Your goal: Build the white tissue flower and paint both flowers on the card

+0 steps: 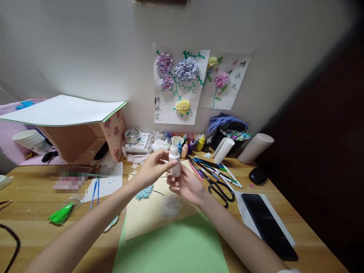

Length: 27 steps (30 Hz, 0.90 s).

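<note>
A small white squeeze bottle [174, 163] with a narrow pointed top stands nearly upright between my two hands, above the far part of the paper. My left hand [156, 167] holds it from the left, its thumb laid across the front and its fingers partly hidden behind the bottle. From below and the right, my right hand [189, 186] closes around its lower part with curled fingers. Beneath lies a cream sheet [136, 223] bearing a pale blue ruffled flower [144, 192] and a blurred greyish-white tuft [171, 207]. Under that is a green sheet [176, 246].
Right of my hands lie black scissors [220, 191], several pens [210, 165], a dark phone-like slab [265, 223] and a mouse [258, 176]. Paint bottles [201, 143] line the wall. To the left are blue-handled brushes [95, 191] and a green bundle [61, 213].
</note>
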Each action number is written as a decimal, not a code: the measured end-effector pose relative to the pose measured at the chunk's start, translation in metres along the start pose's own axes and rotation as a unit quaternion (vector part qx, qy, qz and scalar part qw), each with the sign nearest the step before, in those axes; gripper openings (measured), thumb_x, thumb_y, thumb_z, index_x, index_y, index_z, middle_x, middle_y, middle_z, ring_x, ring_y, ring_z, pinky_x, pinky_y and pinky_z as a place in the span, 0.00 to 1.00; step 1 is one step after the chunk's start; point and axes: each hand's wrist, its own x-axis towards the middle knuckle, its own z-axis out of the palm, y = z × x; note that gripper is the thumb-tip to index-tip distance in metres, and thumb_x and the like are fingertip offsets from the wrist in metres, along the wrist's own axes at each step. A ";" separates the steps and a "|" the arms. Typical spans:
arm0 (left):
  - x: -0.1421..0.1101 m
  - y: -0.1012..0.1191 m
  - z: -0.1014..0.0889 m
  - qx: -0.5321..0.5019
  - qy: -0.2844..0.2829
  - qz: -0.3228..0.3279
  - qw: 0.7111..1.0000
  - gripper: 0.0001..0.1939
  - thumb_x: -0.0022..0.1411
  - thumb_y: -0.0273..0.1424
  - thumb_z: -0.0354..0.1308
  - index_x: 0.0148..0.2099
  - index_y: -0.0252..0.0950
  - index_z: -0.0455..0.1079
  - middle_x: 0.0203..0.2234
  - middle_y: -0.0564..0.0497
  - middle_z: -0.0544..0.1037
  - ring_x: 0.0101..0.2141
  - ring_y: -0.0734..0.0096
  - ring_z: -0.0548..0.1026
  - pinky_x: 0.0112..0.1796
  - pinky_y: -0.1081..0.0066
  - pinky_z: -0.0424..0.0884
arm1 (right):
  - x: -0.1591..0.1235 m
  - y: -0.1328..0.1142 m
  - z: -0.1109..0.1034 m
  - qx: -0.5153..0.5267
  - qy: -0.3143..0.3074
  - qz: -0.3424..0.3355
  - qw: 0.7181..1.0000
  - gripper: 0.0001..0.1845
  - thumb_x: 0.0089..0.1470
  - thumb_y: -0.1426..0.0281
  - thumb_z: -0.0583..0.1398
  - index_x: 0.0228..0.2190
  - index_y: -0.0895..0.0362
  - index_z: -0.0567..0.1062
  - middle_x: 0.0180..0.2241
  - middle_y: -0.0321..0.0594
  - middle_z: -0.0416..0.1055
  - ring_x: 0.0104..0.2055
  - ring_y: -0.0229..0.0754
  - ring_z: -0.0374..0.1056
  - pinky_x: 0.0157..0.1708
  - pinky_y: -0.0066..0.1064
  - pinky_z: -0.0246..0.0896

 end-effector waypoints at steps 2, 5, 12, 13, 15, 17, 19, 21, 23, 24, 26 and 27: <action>0.018 0.004 0.009 0.080 -0.021 0.036 0.996 0.14 0.57 0.39 0.59 0.39 0.33 0.69 0.34 0.49 0.76 0.34 0.69 0.74 0.36 0.71 0.70 | -0.004 -0.016 -0.013 -0.061 0.031 -0.030 0.997 0.23 0.64 0.59 0.41 0.31 0.58 0.68 0.21 0.36 0.65 0.19 0.30 0.55 0.20 0.20 0.51; 0.054 0.006 0.027 0.198 -0.040 0.072 0.977 0.13 0.56 0.40 0.58 0.35 0.33 0.70 0.30 0.50 0.76 0.32 0.69 0.74 0.31 0.73 0.68 | -0.012 -0.048 -0.034 -0.270 0.145 -0.096 0.947 0.23 0.63 0.59 0.41 0.34 0.57 0.69 0.23 0.38 0.68 0.21 0.33 0.60 0.24 0.23 0.56; 0.136 -0.012 0.095 0.293 -0.024 0.023 0.956 0.13 0.52 0.38 0.62 0.30 0.31 0.71 0.26 0.49 0.78 0.31 0.66 0.75 0.32 0.72 0.67 | -0.059 -0.115 -0.068 -0.531 0.446 -0.268 0.669 0.12 0.58 0.68 0.47 0.39 0.55 0.68 0.33 0.41 0.72 0.32 0.39 0.66 0.33 0.28 0.58; 0.145 -0.017 0.105 0.312 -0.018 0.010 0.950 0.12 0.53 0.37 0.62 0.30 0.31 0.71 0.26 0.48 0.77 0.32 0.64 0.75 0.33 0.70 0.68 | -0.067 -0.120 -0.068 -0.554 0.443 -0.272 0.651 0.12 0.58 0.67 0.47 0.37 0.55 0.69 0.32 0.40 0.72 0.31 0.39 0.66 0.33 0.28 0.58; 0.159 -0.027 0.122 0.347 -0.008 -0.020 0.938 0.11 0.56 0.35 0.61 0.35 0.30 0.72 0.32 0.46 0.77 0.36 0.63 0.75 0.37 0.66 0.70 | -0.080 -0.124 -0.066 -0.638 0.394 -0.247 0.613 0.13 0.58 0.67 0.47 0.35 0.55 0.70 0.29 0.39 0.73 0.30 0.39 0.67 0.32 0.28 0.58; 0.171 -0.038 0.136 0.374 -0.005 -0.051 0.926 0.14 0.61 0.35 0.57 0.46 0.32 0.69 0.42 0.45 0.75 0.41 0.64 0.74 0.41 0.61 0.72 | -0.088 -0.123 -0.063 -0.737 0.320 -0.173 0.570 0.13 0.57 0.70 0.48 0.32 0.56 0.72 0.29 0.38 0.75 0.31 0.38 0.68 0.32 0.27 0.57; 0.179 -0.047 0.146 0.391 -0.005 -0.073 0.917 0.17 0.63 0.35 0.55 0.52 0.34 0.65 0.47 0.45 0.72 0.44 0.63 0.73 0.42 0.58 0.72 | -0.088 -0.119 -0.063 -0.795 0.269 -0.073 0.538 0.12 0.54 0.73 0.51 0.28 0.57 0.74 0.28 0.39 0.76 0.30 0.38 0.68 0.30 0.26 0.57; 0.185 -0.055 0.153 0.402 -0.008 -0.086 0.912 0.18 0.63 0.35 0.55 0.53 0.34 0.65 0.48 0.44 0.71 0.45 0.62 0.73 0.43 0.58 0.72 | -0.083 -0.115 -0.068 -0.812 0.251 -0.004 0.527 0.10 0.49 0.77 0.54 0.24 0.59 0.75 0.25 0.41 0.76 0.27 0.38 0.68 0.28 0.26 0.56; 0.189 -0.061 0.157 0.408 -0.014 -0.092 0.908 0.18 0.63 0.35 0.55 0.53 0.34 0.65 0.48 0.44 0.71 0.45 0.62 0.73 0.43 0.58 0.72 | -0.074 -0.111 -0.075 -0.815 0.248 0.025 0.524 0.09 0.45 0.79 0.56 0.22 0.61 0.76 0.23 0.43 0.75 0.23 0.38 0.68 0.26 0.27 0.56; 0.190 -0.063 0.157 0.410 -0.019 -0.093 0.907 0.18 0.63 0.35 0.55 0.53 0.34 0.65 0.48 0.44 0.71 0.44 0.62 0.73 0.43 0.57 0.72 | -0.070 -0.110 -0.078 -0.816 0.244 0.034 0.522 0.09 0.44 0.80 0.56 0.21 0.61 0.76 0.22 0.43 0.75 0.23 0.37 0.68 0.26 0.27 0.56; 0.191 -0.067 0.158 0.412 -0.029 -0.096 0.906 0.18 0.63 0.35 0.55 0.53 0.34 0.65 0.48 0.44 0.71 0.44 0.62 0.73 0.43 0.58 0.72 | -0.063 -0.107 -0.084 -0.820 0.234 0.049 0.520 0.09 0.44 0.80 0.57 0.20 0.61 0.76 0.22 0.44 0.75 0.21 0.37 0.67 0.26 0.27 0.56; 0.191 -0.068 0.158 0.412 -0.034 -0.098 0.905 0.18 0.63 0.35 0.55 0.53 0.34 0.65 0.48 0.44 0.71 0.44 0.62 0.73 0.43 0.58 0.72 | -0.060 -0.106 -0.087 -0.821 0.229 0.055 0.520 0.09 0.45 0.79 0.57 0.20 0.61 0.76 0.22 0.44 0.75 0.21 0.37 0.67 0.26 0.27 0.57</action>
